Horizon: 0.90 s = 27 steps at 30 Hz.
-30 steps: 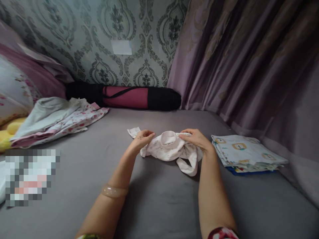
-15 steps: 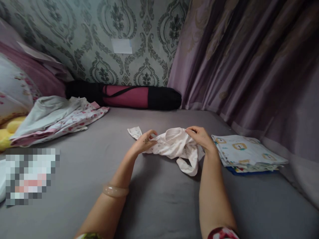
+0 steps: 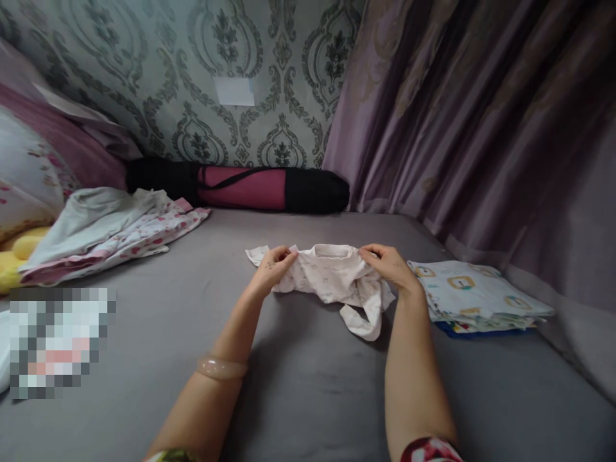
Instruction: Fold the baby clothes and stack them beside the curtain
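Observation:
A small white long-sleeved shirt (image 3: pixel 327 279) with a faint print is stretched between my hands over the grey bed sheet (image 3: pixel 308 391). My left hand (image 3: pixel 275 264) pinches it at the left shoulder, and one sleeve end pokes out beyond that hand. At the other shoulder, my right hand (image 3: pixel 385 262) is closed on the fabric beside the neckline. The round collar lies midway between my hands, facing up. Below my right hand the other sleeve hangs in a bent loop onto the sheet.
To the right lies a stack of folded cloths (image 3: pixel 481 292) with a lion-like print. Loose clothes (image 3: pixel 115 224) are heaped at the left by a yellow plush item (image 3: pixel 29 247). A black and red long bag (image 3: pixel 240 186) rests along the wall; a purple curtain (image 3: pixel 433 115) hangs right.
My left hand has closed on the shirt's left shoulder, where its fingers were apart before. The shirt's top edge and collar are now pulled straighter. My right hand keeps its place.

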Motion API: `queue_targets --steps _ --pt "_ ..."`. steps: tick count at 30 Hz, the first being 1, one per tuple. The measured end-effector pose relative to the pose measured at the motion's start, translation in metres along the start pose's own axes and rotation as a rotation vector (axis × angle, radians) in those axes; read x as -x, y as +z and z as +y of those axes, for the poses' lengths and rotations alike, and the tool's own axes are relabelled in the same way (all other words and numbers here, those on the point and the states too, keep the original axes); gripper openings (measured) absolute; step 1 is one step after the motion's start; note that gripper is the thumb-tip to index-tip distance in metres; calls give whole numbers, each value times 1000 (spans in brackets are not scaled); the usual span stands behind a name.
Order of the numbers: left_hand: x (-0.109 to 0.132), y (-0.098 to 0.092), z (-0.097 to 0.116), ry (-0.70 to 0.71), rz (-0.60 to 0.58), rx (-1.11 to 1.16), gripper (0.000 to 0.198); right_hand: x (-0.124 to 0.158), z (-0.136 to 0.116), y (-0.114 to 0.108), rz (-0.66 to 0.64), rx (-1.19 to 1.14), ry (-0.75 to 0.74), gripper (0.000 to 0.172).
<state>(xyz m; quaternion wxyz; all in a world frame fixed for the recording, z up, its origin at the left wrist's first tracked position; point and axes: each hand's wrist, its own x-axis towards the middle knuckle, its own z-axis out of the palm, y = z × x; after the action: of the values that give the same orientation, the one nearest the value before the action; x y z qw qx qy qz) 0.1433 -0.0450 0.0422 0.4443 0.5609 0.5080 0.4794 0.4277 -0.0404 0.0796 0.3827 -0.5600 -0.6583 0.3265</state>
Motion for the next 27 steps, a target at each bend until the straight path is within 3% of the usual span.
queue_targets --steps 4,9,14,18,21,24,27 --pt "-1 -9 10 -19 37 142 36 6 -16 1 -143 -67 6 38" --pt "-6 -38 41 67 20 139 33 -7 -34 12 -6 51 -108 30" --pt "-2 -93 100 339 68 -180 27 -21 -74 19 -38 59 -273 38" --pt "26 -134 159 524 126 -423 30 -10 -125 5 -197 -49 -287 41" --pt "48 -152 185 567 186 -469 34 -1 -155 -10 -221 -90 -269 41" --pt "47 -158 177 468 150 -433 31 -4 -164 -15 -252 -56 -275 38" --pt "24 -156 139 346 47 -487 23 -18 -153 -2 -253 88 -307 31"
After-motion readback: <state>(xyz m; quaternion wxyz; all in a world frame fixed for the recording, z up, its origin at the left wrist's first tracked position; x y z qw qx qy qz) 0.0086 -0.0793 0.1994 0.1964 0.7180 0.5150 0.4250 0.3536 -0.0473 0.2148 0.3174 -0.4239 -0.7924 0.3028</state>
